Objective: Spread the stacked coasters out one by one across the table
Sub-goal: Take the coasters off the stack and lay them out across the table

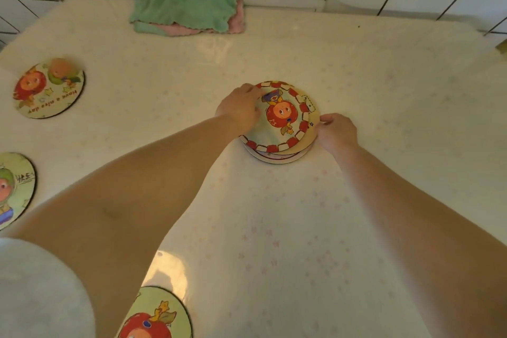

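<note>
Under the left hand (241,110), top coaster (279,118) partly hidden; finger grip unclear

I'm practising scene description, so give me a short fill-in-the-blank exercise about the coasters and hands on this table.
1. Both hands are on the ____ of coasters.
2. The left hand rests on the top coaster, whose border is red and ____.
3. Away from the stack, ____ coasters lie singly on the table.
4. The folded cloth by the wall is mostly ____.

Missing words: stack; white; three; green
</note>
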